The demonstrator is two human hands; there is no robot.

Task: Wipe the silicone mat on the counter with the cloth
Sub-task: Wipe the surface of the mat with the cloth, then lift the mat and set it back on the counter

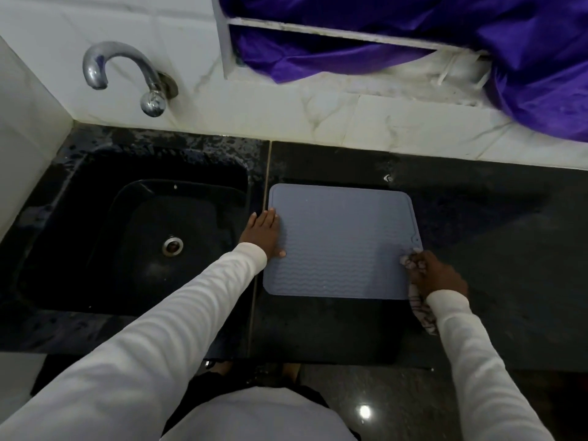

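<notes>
grey silicone mat lies flat on the black bench, just right of the sink. left hand rests flat on the mat's left edge, fingers straight, likely pinning it so it won't slide. right hand grips a bunched cloth at the mat's right edge near the front corner, fingers curled round it, placed for a wiping stroke.

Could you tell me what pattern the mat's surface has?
Wavy raised ridges on a grey-blue mat, seen in the head view.
</notes>
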